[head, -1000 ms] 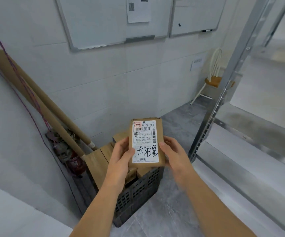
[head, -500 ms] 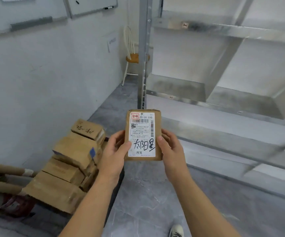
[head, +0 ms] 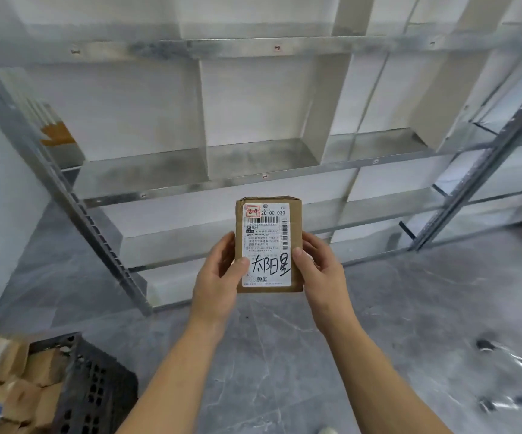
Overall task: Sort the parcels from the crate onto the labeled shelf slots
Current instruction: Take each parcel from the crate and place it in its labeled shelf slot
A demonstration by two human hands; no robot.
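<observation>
At the far left, on the floor (head: 284, 355) near the shelf's left post (head: 65, 189), the black crate (head: 93, 386) holds the remaining brown parcels (head: 6, 371), blurred and well apart from the hands. The left hand (head: 219, 277) grips the left long edge of the held parcel (head: 269, 245), with its thumb lying on the printed label (head: 266, 261) and its fingers curled behind. The parcel is upright in the air with its long axis vertical and its label facing the person. It is in front of the shelf (head: 253, 180) and below the front edge of the middle tier. The right hand (head: 322, 274) clamps the opposite long edge the same way, so both hands are equally near. The coming move likely turns on this: the open slots lie ahead of and above the parcel, so it would have to travel forward and up. A red handwritten mark (head: 253, 211) at the label's top left corner seems to read 24. The small tags (head: 264, 176) on the shelf's front edges are too small to read, so the matching slot cannot be told. Compared with half a second ago, the two-handed grip is unchanged. The view has swung from the wall and crate to face the shelf squarely, and the crate has slid to the lower left.
</observation>
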